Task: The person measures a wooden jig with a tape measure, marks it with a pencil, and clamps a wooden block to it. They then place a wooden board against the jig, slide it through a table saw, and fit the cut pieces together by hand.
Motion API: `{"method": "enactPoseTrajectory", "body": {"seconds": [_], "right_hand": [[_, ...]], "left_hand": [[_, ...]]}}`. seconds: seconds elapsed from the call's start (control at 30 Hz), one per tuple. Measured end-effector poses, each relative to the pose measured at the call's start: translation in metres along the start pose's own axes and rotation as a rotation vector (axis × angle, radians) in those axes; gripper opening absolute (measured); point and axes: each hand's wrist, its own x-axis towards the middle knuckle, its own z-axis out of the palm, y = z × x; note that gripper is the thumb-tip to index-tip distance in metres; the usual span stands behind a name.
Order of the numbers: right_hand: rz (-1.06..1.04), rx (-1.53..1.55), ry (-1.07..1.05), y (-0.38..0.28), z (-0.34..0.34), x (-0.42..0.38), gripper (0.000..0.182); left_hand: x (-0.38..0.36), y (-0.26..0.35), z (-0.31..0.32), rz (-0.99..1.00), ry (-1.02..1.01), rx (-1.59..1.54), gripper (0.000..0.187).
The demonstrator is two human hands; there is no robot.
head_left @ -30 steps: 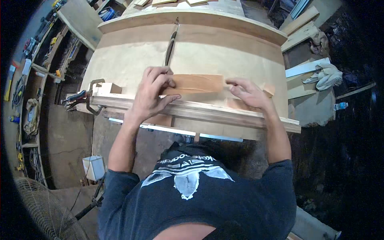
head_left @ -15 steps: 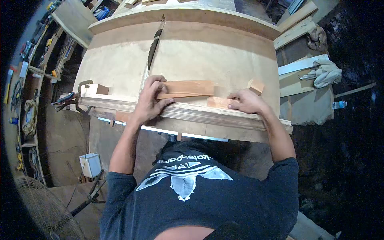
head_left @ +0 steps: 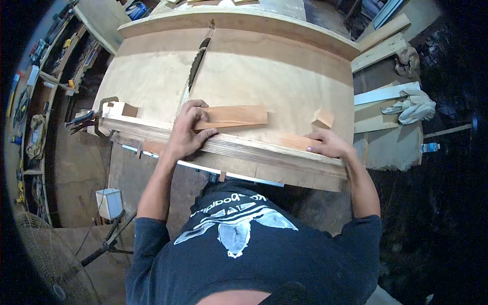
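My left hand [head_left: 189,133] is closed around the left end of a reddish wooden board [head_left: 239,116], thumb on the near side. That board lies just behind the sled's thick plywood front fence [head_left: 254,149]. My right hand [head_left: 329,144] grips a second, flatter wooden piece [head_left: 292,141] along the same fence, and its fingers cover that piece's right end. The two pieces are apart. A small angled wood block [head_left: 323,118] rests just behind my right hand. Beyond my left hand, a dark saw blade [head_left: 198,65] stands up through the slot in the plywood base [head_left: 284,76].
A clamp [head_left: 105,114] holds a stop block [head_left: 123,109] at the fence's left end. A tall rear fence [head_left: 239,23] crosses the far side. Boards and a pale cloth [head_left: 413,105] lie at right. A fan [head_left: 53,259] stands lower left, near tool shelves [head_left: 46,101].
My right hand has slid right with the flatter piece, widening the gap between it and the board. My left hand has shifted slightly left with the board. The camera view has tilted a little.
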Motion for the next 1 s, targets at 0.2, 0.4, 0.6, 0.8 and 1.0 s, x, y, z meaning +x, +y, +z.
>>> {"method": "enactPoseTrajectory", "body": {"seconds": [0.2, 0.4, 0.6, 0.8, 1.0], "right_hand": [[0.179, 0.032, 0.028, -0.005, -0.021, -0.044, 0.048], [-0.147, 0.054, 0.518, -0.051, 0.006, -0.005, 0.062], [-0.275, 0.059, 0.133, -0.123, -0.012, 0.024, 0.07], [-0.222, 0.129, 0.224, -0.122, 0.002, 0.047, 0.066], [-0.193, -0.021, 0.221, -0.11, 0.013, 0.057, 0.054]], "left_hand": [[0.0, 0.0, 0.0, 0.068, 0.013, 0.005, 0.041], [0.008, 0.022, 0.011, 0.124, -0.048, -0.079, 0.042], [0.011, 0.053, 0.018, 0.406, -0.017, -0.116, 0.041], [-0.079, 0.055, -0.009, 0.147, 0.459, 0.207, 0.042], [-0.387, -0.053, 0.076, -1.122, 0.786, -0.174, 0.029]]}}
